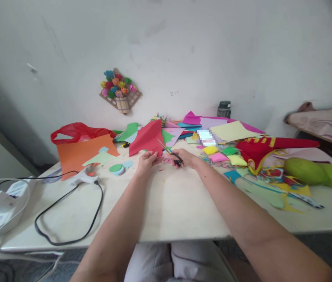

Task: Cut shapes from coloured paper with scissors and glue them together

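Note:
My right hand (185,157) is closed round the dark handles of a pair of scissors (177,158), whose blades point up and left. The blades lie beside the edge of a red sheet of paper (148,139). With my left hand (147,162) I pinch the lower edge of that red sheet, which rises above the fingers. Just left of this hand lies a small stack of paper circles (117,169), green on top with pale blue ones below. Tiny paper scraps lie on the table (180,207) under my hands.
On the left are an orange sheet (86,152), a red plastic bag (79,131), a glue gun (84,177) with its cord, and a power strip (4,207). To the right are clay packets (218,157), a phone (207,138), paper scraps, red cloth (283,144) and green fruit (305,171).

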Tool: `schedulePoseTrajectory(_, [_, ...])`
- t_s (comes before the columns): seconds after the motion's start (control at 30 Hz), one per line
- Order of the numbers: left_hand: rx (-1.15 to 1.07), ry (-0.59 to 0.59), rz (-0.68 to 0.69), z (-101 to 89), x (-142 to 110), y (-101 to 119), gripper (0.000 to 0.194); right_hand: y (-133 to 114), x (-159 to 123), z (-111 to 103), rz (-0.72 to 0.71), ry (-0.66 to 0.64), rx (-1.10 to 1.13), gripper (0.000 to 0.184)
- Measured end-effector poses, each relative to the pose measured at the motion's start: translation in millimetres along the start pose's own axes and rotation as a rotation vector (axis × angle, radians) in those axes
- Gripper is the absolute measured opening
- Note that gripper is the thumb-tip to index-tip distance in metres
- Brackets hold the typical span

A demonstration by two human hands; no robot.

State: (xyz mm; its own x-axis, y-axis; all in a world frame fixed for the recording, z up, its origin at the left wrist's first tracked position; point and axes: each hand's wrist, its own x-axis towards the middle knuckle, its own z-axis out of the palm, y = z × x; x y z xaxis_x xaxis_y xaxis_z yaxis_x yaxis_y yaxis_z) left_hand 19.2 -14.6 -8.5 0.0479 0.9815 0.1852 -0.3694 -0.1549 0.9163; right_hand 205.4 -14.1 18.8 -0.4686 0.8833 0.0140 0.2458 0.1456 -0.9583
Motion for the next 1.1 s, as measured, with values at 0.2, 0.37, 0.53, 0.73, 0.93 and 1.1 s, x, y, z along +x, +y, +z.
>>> schedulePoseTrajectory(0.2, [-0.11, -0.042, 0.012, -0.3, -3.0, 4.2, 0.029, 1.0, -1.2, -5.3, -0.004, -0.084, -0.067, 0.031])
schedulePoseTrajectory(0.37, [-0.123, -0.049, -0.017, -2.9, -1.2, 2.9, 0.023, 1.5, -1.3, -6.1, 0.013, -0.133, -0.112, 0.03])
schedulePoseTrajectory(0.53, [-0.141, -0.045, -0.046, -5.2, 0.9, 0.8, 0.02, 3.6, -0.8, -6.6, 0.0, -0.174, -0.146, 0.032])
schedulePoseTrajectory(0.73, [-0.107, -0.061, -0.063, -4.7, 0.8, 1.6, 0.016, 5.0, 0.0, -5.7, -0.006, -0.185, -0.136, 0.034])
schedulePoseTrajectory(0.93, [-0.097, -0.068, -0.074, -6.2, 1.2, 0.5, 0.014, 4.0, -0.6, -5.1, -0.016, -0.184, -0.132, 0.033])
schedulePoseTrajectory(1.1, [-0.087, -0.057, -0.081, -7.6, 2.5, -1.2, 0.012, 6.2, 1.2, -4.8, -0.006, -0.179, -0.122, 0.032])
